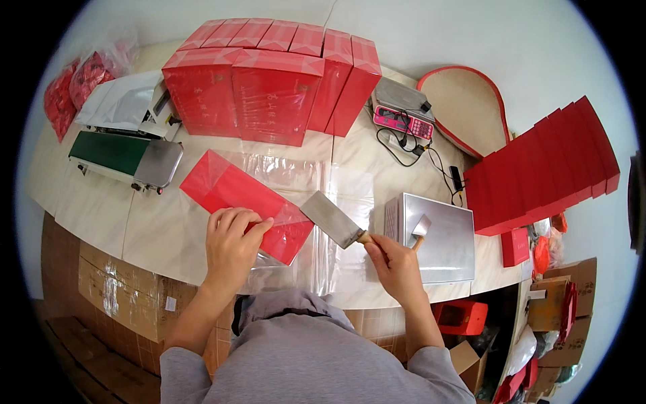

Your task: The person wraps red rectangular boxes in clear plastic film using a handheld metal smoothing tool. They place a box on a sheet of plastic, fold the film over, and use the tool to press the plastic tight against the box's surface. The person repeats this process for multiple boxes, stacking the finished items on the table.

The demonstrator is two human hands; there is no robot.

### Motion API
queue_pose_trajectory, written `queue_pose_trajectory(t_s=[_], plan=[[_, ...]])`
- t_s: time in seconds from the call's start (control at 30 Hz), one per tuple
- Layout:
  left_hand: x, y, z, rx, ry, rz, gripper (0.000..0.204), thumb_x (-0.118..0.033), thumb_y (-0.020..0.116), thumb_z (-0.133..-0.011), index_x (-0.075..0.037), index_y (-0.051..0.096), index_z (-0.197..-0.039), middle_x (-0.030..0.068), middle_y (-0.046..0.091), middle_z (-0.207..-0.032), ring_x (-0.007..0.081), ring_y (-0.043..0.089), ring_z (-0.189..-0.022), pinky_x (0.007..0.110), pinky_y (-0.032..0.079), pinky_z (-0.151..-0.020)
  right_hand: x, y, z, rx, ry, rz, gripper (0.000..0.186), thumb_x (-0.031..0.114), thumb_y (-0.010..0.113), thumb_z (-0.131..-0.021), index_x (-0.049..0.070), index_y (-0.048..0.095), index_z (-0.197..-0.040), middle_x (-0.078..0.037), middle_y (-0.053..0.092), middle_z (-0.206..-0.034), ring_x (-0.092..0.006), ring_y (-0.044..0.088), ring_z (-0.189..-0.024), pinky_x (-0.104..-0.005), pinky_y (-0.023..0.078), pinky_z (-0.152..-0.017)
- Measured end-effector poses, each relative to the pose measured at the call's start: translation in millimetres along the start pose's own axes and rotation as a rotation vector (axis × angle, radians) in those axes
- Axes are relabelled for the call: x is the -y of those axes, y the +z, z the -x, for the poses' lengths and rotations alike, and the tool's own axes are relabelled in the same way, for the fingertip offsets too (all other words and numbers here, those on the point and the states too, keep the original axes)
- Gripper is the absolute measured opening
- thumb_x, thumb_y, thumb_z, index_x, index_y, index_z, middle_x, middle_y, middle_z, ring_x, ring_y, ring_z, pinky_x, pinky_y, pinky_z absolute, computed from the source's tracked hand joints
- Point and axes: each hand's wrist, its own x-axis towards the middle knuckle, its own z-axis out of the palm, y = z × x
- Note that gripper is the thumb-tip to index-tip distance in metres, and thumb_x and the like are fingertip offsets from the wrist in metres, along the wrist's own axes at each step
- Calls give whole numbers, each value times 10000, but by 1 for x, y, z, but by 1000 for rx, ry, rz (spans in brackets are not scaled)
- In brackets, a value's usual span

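Note:
A flat red box (235,192) in clear film lies slantwise on the table before me. My left hand (234,232) presses on its near edge and the film, with fingers bent and thumb stretched along the top. In my right hand (393,262) is the wooden handle of a cleaver (333,219) with a broad rectangular metal blade. The blade's far corner is close to the box's right end; I cannot tell whether it touches. Under and beside the box are loose clear plastic sheets (346,198).
A metal-topped box (447,246) holding a small scraper (421,227) stands right of my right hand. Behind are wrapped red boxes (276,94), a pink-fronted scale (404,122) with cables and a round tray (468,101). Red boxes (545,168) stand right, a green-belted machine (111,155) left.

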Motion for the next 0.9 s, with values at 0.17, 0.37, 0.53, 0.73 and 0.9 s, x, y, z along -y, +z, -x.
queue_pose_trajectory(t_s=[0.17, 0.37, 0.53, 0.73, 0.9], plan=[[3, -12, 9, 53, -112, 86, 162, -62, 695, -756, -87, 702, -915, 31, 616, -865, 220, 593, -857, 399, 434, -856, 9, 13, 0, -20, -177, 98, 173, 161, 677, -882, 15, 658, -973, -126, 645, -712, -285, 620, -560, -359, 472, -481], [2, -32, 14, 123, -166, 204, 179, -98, 697, -799, -102, 700, -978, 33, 635, -889, 215, 598, -831, 402, 428, -877, 21, 23, 4, 15, -238, 125, 179, 162, 679, -879, 24, 643, -985, -101, 639, -699, -269, 606, -523, -358, 463, -448], [6, -42, 14, 193, -36, 210, 268, -205, 749, -764, -102, 686, -1003, 30, 630, -934, 207, 595, -873, 409, 422, -903, 29, 29, 5, 46, -249, 147, 188, 171, 676, -882, 24, 640, -994, -89, 622, -671, -265, 589, -493, -358, 456, -431], [7, -43, 9, 266, 83, 237, 428, -346, 790, -665, -107, 665, -998, 14, 614, -968, 196, 584, -936, 419, 421, -914, 34, 34, 6, 55, -280, 143, 193, 171, 675, -882, 26, 639, -1004, -81, 605, -644, -253, 577, -477, -357, 450, -424], [10, -42, 9, 305, 132, 209, 409, -311, 784, -662, -105, 663, -995, 13, 606, -982, 194, 578, -963, 413, 424, -914, 41, 37, 8, 77, -289, 136, 191, 162, 676, -879, 31, 642, -1014, -77, 608, -654, -241, 586, -493, -352, 455, -434]])
